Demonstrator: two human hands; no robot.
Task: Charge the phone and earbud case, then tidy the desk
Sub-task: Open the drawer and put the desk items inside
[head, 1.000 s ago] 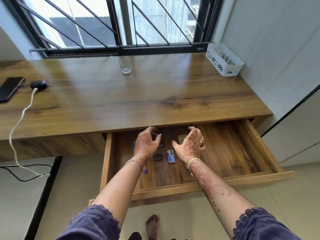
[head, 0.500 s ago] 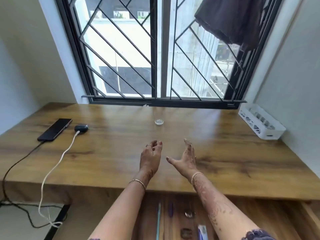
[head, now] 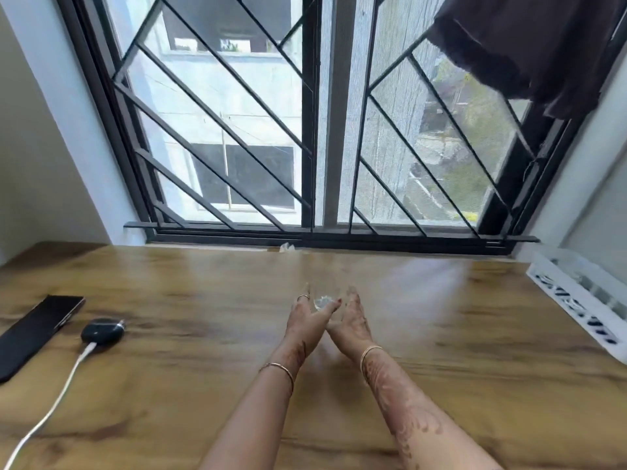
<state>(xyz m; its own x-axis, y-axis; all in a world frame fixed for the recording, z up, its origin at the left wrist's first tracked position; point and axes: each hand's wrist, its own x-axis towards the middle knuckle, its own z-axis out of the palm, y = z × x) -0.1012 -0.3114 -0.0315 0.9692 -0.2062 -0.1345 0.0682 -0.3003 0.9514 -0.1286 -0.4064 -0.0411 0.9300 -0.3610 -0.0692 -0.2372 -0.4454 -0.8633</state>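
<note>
While two bare forearms stretch out over the wooden desk (head: 203, 361), the left hand (head: 307, 320) and right hand (head: 351, 322) stand on either side of one small clear drinking glass (head: 324, 301) near the middle of the desk. Both hands have their fingers extended and spread rather than curled, with the thumbs angled toward each other just in front of the glass. Motion blur hides whether either palm touches it. Each wrist carries one thin bangle, and one ring (head: 303, 297) shows on a left finger. At the far left lies one black phone (head: 37, 330), flat on the desk, and just beside it one dark earbud case (head: 101, 330) with one white cable (head: 57, 398) plugged into it and running off the near edge. One white slotted basket (head: 576, 300) sits against the right wall. One dark cloth (head: 526, 45) hangs at the upper right of the barred window (head: 220, 130).
</note>
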